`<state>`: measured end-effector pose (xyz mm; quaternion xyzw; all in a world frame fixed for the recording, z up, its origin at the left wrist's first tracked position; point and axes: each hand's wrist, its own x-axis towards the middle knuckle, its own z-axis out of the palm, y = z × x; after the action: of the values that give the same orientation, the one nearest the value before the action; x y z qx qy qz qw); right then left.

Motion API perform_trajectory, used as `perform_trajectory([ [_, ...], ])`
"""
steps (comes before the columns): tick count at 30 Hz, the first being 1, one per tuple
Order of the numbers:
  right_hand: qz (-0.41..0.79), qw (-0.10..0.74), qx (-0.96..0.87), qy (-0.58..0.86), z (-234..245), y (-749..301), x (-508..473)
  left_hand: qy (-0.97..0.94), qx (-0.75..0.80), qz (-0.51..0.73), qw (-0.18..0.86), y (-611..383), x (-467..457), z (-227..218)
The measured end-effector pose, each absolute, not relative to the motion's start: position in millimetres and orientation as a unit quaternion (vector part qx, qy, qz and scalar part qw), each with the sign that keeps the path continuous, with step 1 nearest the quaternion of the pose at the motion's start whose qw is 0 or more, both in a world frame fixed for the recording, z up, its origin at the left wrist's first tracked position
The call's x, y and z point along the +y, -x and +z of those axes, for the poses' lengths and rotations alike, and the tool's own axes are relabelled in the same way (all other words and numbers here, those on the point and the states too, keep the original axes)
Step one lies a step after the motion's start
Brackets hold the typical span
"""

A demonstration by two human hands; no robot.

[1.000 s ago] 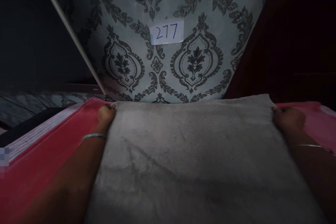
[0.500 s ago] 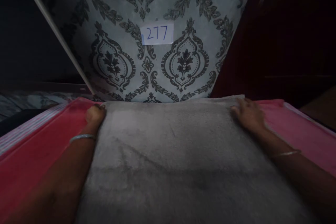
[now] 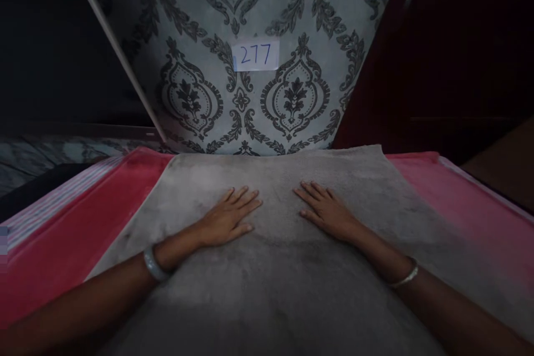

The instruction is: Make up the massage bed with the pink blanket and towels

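A grey, soft-looking cloth (image 3: 267,272) is spread over a red and pink cloth (image 3: 112,217), its far edge lying near the wall. My left hand (image 3: 229,214) rests flat on the grey cloth, left of the middle, with fingers spread. Right of the middle, my right hand (image 3: 327,211) also lies flat on it, fingers apart. Neither hand grips anything. Each wrist wears a bangle. Faint creases and darker patches show on the grey surface, and its near edge is out of view.
Beyond the cloth rises a patterned wall (image 3: 242,122) with a paper marked 277 (image 3: 256,54). A dark panel (image 3: 62,55) stands at the left, and a dark red furniture side (image 3: 396,83) at the right. Striped fabric (image 3: 62,194) shows at the left edge.
Both hands have let go of the grey cloth's far corners and moved inward and nearer, now flat on it. The creases in the cloth look fainter.
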<state>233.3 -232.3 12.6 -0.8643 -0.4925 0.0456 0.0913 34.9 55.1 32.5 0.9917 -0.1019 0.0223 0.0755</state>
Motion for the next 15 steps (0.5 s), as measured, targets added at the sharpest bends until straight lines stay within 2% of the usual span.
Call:
perform_trajectory([
  [4,0.013,0.089,-0.404,0.910,3.3,-274.4,-265.8,-0.995,-0.058,0.010,0.082,-24.7,43.0,26.3],
  [8,-0.018,0.099,-0.274,0.956,-6.0,-313.1,-338.6,-0.992,0.118,0.022,0.034,3.7,87.0,34.5],
  [11,-0.035,0.137,-0.190,0.972,-13.4,-321.9,-401.7,-0.968,0.250,0.017,0.022,57.5,130.5,38.7],
  [15,-0.081,0.205,-0.106,0.970,-17.3,-297.3,-467.2,-0.935,0.350,0.022,0.046,140.6,163.6,35.6],
])
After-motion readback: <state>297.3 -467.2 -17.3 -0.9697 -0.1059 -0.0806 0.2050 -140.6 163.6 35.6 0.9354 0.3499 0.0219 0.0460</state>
